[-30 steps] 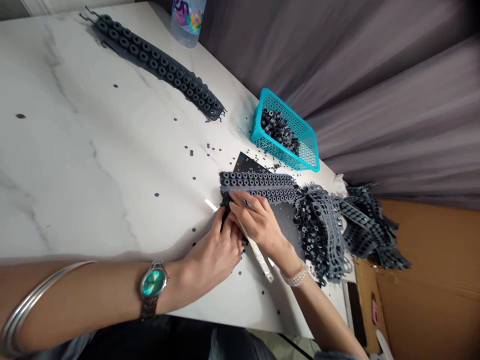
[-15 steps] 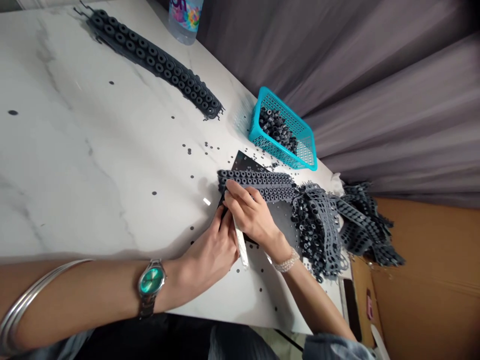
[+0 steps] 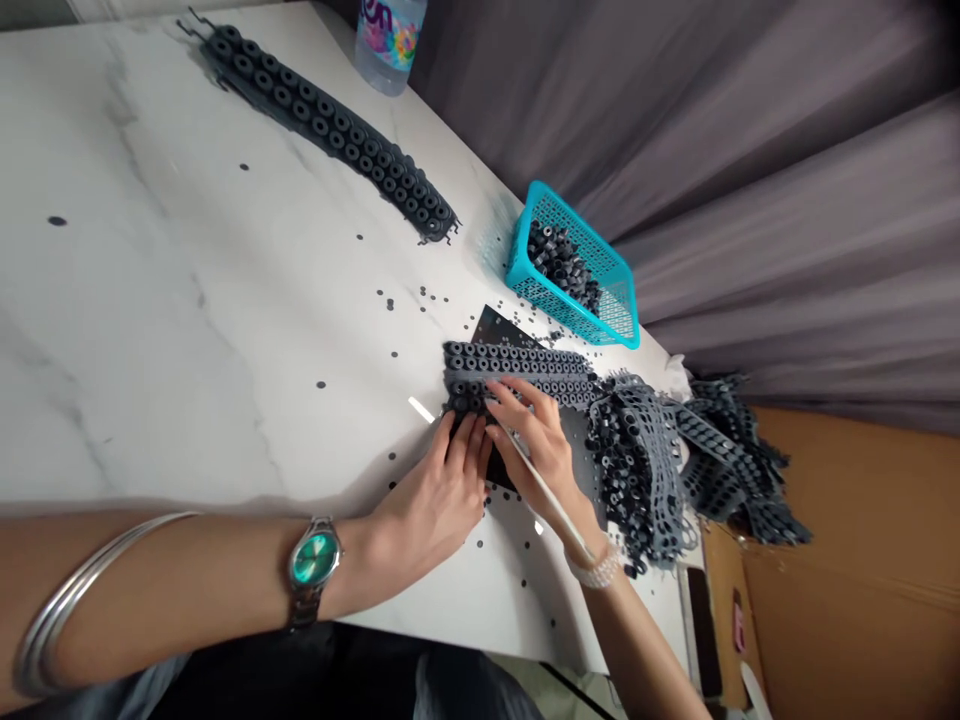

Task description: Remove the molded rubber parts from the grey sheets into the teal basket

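Observation:
A dark grey rubber strip point(image 3: 525, 360) with rows of round ring-shaped studs lies across a black board point(image 3: 504, 324). At the strip's near left end, my left hand point(image 3: 439, 495) has its fingers closed against the edge; the fingertips are partly hidden among dark pieces. Between the fingers of my right hand point(image 3: 541, 450) is a thin white stick-like tool point(image 3: 551, 490), slanting back along the palm toward the wrist. Its tip cannot be made out. The right fingertips are at the near rows of the strip, close beside the left fingers.
A turquoise basket point(image 3: 574, 310) holds small dark rubber pieces. To the right are a heap of perforated strips with loose pieces point(image 3: 637, 460) and more strips point(image 3: 739, 460). Another studded strip point(image 3: 330, 130) lies at back left, near a bottle point(image 3: 386, 60). Small discs point(image 3: 321, 385) dot the marble table.
My right hand has drawn back slightly toward the right and opened up more of the strip's left end to view. The white tool has swung from pointing down to lying along the palm.

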Tool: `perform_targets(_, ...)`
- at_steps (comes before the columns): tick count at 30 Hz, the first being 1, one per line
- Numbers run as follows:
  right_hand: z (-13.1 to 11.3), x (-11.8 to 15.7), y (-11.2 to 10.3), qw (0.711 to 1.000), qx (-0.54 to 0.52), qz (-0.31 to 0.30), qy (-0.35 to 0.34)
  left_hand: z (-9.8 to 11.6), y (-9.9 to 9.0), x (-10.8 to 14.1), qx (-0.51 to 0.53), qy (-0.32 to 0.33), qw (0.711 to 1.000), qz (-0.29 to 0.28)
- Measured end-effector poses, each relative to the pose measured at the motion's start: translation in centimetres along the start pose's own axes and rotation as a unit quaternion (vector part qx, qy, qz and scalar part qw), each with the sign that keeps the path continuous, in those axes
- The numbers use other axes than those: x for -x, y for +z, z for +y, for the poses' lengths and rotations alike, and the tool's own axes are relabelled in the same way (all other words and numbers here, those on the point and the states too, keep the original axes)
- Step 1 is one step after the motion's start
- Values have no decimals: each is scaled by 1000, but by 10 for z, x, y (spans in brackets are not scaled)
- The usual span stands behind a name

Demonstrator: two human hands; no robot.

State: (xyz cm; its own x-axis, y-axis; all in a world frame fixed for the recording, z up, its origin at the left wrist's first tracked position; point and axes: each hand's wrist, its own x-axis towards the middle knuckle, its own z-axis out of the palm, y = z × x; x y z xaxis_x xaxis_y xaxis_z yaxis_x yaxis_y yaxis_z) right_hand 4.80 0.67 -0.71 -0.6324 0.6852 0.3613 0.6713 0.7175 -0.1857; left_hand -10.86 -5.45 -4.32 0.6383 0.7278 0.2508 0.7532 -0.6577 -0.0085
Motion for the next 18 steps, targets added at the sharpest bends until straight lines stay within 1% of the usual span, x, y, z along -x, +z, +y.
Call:
perform_targets(2, -4, 10, -2, 1000, -10, -10, -11, 0, 0, 0, -3, 3, 1000, -1)
perform_targets(5, -7, 15, -2, 999, -11, -31, -36, 0, 4, 1, -16, 9, 1000, 16)
perform_targets(9, -5, 14, 0, 995, 11, -69, -69, -1, 8, 2, -20, 24, 999, 24)
perform_targets(11, -4, 13, 1, 993, 18, -77, -82, -2, 7, 2, -22, 30, 999, 25)
perform_targets(18, -8, 6, -1, 992, 33, -88, -82, -1, 4, 3, -42, 28, 999, 16)
